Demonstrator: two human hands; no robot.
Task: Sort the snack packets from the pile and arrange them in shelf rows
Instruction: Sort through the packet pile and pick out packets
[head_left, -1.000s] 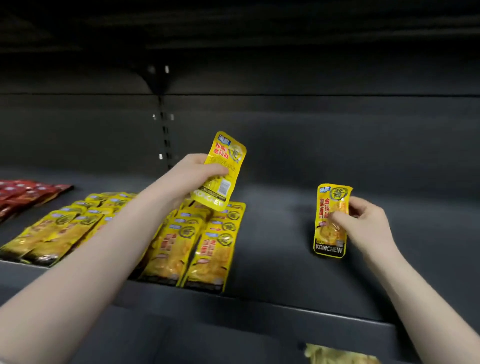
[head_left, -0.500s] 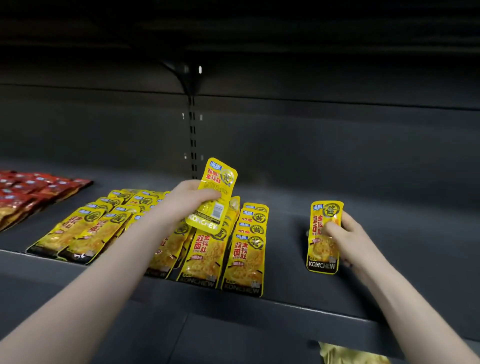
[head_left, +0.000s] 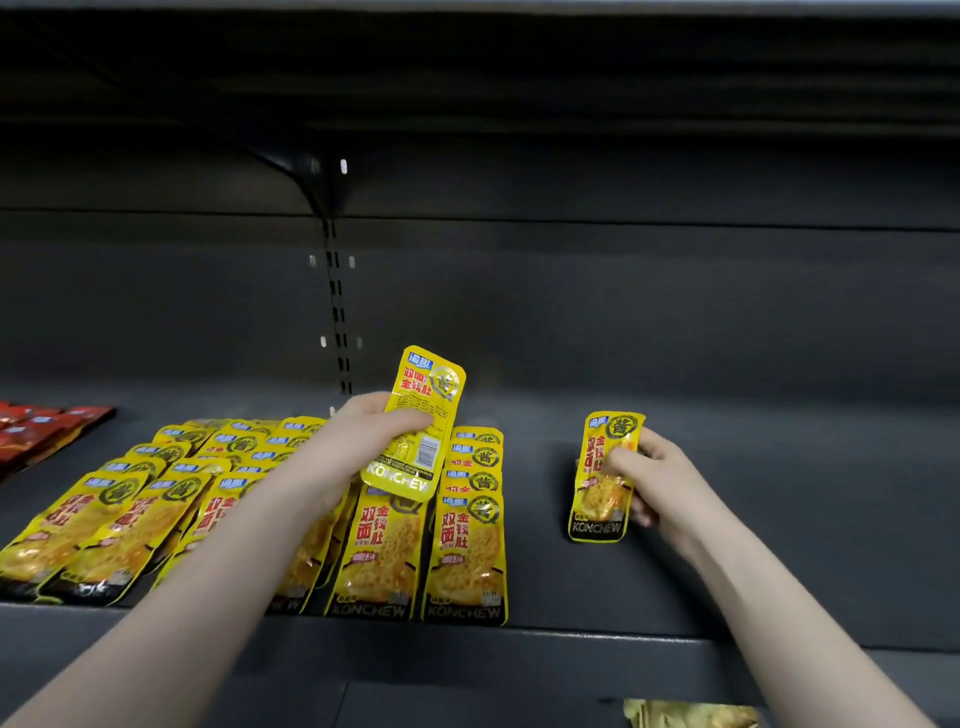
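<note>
The left hand (head_left: 358, 441) is gripping a glossy yellow plastic snack packet (head_left: 418, 421) over the yellow packet rows (head_left: 462, 530), probably to extend them; the right hand (head_left: 654, 475) is pinching another yellow packet (head_left: 602, 478) upright on the dark metal shelf (head_left: 779, 519), seemingly starting a new row.

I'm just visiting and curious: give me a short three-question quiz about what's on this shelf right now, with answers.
1. True or false: the left hand holds a red packet.
2. Which colour are the packets at the shelf's far left? A) red B) green
3. Fill in: the right hand holds a yellow packet to the ____ of the yellow rows.

Key: 1 false, its raised packet is yellow; 2 A, red packets; 3 right.
</note>
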